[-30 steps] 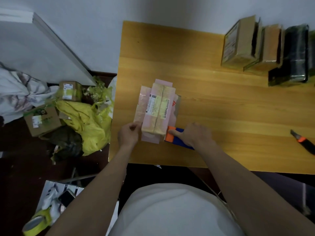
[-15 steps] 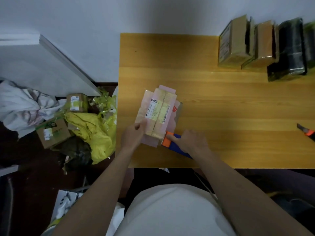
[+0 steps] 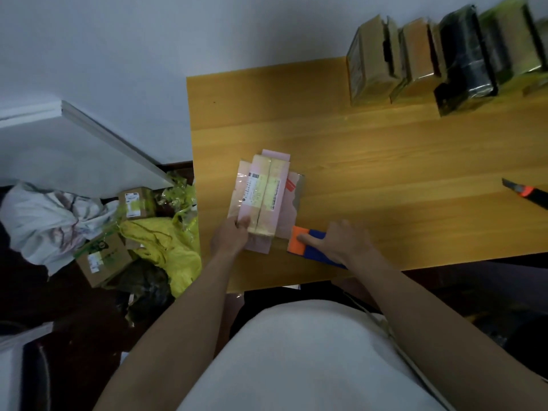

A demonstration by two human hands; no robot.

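Note:
An opened pink cardboard parcel [image 3: 265,194] with a shipping label lies near the left front of the wooden table [image 3: 385,161], its flaps spread flat. My left hand [image 3: 231,237] grips its near left corner, thumb on top. Just right of the parcel's near end lies a flat orange-and-blue box [image 3: 308,246]. My right hand [image 3: 345,243] rests on the blue part, fingers laid over it and the thumb pointing at the orange end.
Several wrapped parcels [image 3: 439,57], brown and black, stand along the table's back right. An orange-and-black utility knife [image 3: 526,192] lies at the right edge. On the floor to the left are small cardboard boxes [image 3: 102,258], yellow plastic bags [image 3: 166,244] and crumpled cloth [image 3: 44,221].
The view has shifted as my head moved. The orange-and-blue box and my right hand now sit slightly farther right of the parcel. My left hand keeps its hold on the parcel.

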